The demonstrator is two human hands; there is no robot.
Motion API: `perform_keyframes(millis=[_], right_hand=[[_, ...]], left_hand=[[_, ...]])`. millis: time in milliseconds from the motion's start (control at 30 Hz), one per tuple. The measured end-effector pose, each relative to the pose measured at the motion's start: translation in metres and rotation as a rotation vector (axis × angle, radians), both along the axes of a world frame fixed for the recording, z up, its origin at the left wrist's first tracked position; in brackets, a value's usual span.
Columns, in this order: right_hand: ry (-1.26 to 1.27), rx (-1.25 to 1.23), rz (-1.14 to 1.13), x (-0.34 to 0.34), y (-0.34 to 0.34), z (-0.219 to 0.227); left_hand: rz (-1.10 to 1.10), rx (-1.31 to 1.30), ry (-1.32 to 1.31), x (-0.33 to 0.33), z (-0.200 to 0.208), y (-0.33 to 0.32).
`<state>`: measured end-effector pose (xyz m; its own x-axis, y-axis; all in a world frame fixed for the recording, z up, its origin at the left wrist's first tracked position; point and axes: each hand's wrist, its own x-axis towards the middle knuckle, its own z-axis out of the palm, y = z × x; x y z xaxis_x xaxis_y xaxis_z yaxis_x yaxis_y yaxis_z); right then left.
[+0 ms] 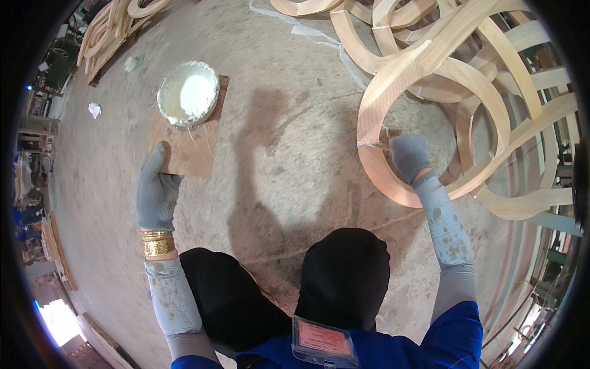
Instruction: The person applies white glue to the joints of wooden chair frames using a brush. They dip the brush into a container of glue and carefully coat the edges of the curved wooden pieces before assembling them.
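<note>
My left hand (pixel 157 195), in a grey glove, grips the near left corner of a flat brown board (pixel 184 154), thumb on top and fingers tucked at the edge. On the board's far end stands a round tub (pixel 166 104) crusted with white, with a thick white paste (pixel 198 95) inside. My gloved right hand (pixel 410 157) is closed in a fist inside a pale wooden ring (pixel 372 117), at its left side. Something thin and brownish pokes from the fist toward a white-smeared joint in the ring. What it is, I cannot make out.
Several curved wooden pieces (pixel 479 92) lie heaped at the right and far right. More curved wood (pixel 110 31) is stacked at the far left. A crumpled white scrap (pixel 94 110) and a strip of clear plastic (pixel 313 34) lie on the concrete floor (pixel 289 178). My knees are close in front.
</note>
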<state>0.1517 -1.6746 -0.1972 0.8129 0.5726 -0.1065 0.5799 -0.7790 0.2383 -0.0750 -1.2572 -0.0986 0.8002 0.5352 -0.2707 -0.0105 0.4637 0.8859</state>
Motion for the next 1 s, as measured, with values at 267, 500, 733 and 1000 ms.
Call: perform_keyframes(millis=[267,500,733,1000], right_hand=[[0.058,-0.047,-0.103,-0.005,-0.003,0.019],[-0.007,-0.042,-0.038,-0.010,0.015,0.010],[0.043,0.074,-0.115,0.003,-0.026,0.021],[0.261,0.119,-0.130,0.024,-0.034,0.023]], left_hand=[[0.019,-0.031,-0.043,-0.010,-0.005,0.011],[-0.010,-0.045,-0.065,-0.006,-0.002,0.006],[0.040,-0.045,-0.026,-0.003,-0.005,0.006],[0.049,0.007,0.041,0.011,-0.005,-0.001]])
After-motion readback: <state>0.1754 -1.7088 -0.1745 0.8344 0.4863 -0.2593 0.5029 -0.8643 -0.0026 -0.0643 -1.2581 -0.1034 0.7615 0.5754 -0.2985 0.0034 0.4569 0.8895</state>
